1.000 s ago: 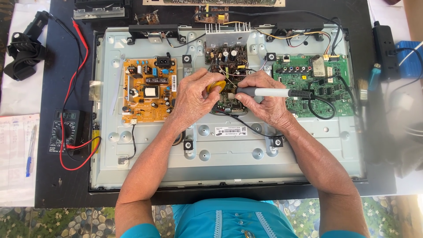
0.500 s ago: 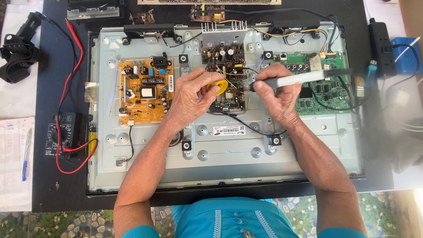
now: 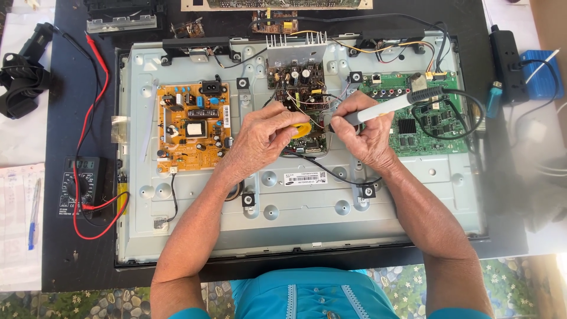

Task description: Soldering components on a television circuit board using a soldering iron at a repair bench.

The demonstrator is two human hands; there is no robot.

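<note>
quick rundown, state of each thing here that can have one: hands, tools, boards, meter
left hand: closed on a small yellow item
right hand: gripping the soldering iron
soldering iron: tip down at the middle board, cord attached
television back: cover off, lying flat
orange board: mounted, untouched
green board: mounted
multimeter: leads plugged in, red probe lying unused
pen: lying on paper

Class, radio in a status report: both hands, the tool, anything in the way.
Left hand shut on yellow reel. Right hand shut on soldering iron, tip at middle circuit board. Thin wires cross the work spot.
</note>
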